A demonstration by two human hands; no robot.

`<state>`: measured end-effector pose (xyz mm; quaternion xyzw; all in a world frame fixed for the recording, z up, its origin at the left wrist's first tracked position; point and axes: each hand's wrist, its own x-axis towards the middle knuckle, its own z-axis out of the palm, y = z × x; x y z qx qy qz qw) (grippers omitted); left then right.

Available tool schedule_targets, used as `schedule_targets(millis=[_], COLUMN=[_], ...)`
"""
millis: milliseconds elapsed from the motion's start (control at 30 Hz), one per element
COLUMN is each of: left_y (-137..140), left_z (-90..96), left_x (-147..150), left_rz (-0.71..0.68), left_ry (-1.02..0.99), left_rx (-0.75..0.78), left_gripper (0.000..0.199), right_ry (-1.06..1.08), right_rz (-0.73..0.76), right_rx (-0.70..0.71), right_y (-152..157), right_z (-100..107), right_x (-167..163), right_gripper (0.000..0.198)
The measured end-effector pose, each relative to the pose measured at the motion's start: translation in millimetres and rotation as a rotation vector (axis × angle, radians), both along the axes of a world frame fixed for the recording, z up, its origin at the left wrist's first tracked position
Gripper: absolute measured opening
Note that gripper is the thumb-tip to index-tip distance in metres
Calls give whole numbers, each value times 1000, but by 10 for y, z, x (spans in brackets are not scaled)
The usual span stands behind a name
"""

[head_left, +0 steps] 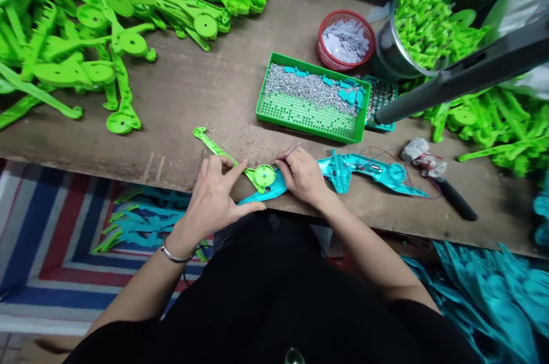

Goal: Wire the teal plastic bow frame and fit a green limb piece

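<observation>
A turquoise plastic shell (277, 182) lies along the bench's front edge, with thin wires and small metal parts inside its right half. On its left end rests a lime-green arm part (262, 176) with a round disc and a long stem pointing up and left. My left hand (217, 189) is spread over this end, index fingertip at the green stem and thumb stretched out near the shell's lower edge. My right hand (302, 176) lies across the shell, thumb and fingertips pinched on a thin wire (293, 150) just right of the disc.
Behind the shell stands a green tray (311, 134) of small screws and turquoise bits. Beyond are a red basket (323, 52) of pale strips and a metal pot (388, 43) of green pieces. A dark post (463, 75) slants at right, near a black-handled tool (457, 201). Green parts (115, 0) pile left.
</observation>
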<state>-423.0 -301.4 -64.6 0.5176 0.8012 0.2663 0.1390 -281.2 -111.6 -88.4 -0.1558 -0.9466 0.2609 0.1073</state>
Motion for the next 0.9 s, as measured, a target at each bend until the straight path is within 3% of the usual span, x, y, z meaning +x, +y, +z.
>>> schedule_targets(millis=[100,267,433,500,667,900], left_y=[-31,-26,-38,-46,-59,-101], left_z=[-71,-73,-80,-118,-163,-203], left_x=[29,34,80,105,167,158], left_rz=[-52,-87,258,360,434,506], left_ry=[168,120,-43,-113,-327,-636], left_rx=[24,71,225,235,229,308], left_gripper=[86,86,45,39,41,46], right_ry=[0,6,-16,-76,-213,-269], right_rz=[-17,-72,28,72,101,83], right_rx=[-26,-93,-325,-405,-412,-425], right_y=[7,68,11,-51,-161,-171], right_z=[18,245,518,541,458,415], right_x=[-7,-68,-348,-493,-737,-787], right_gripper=[24,14,13,14,13,12])
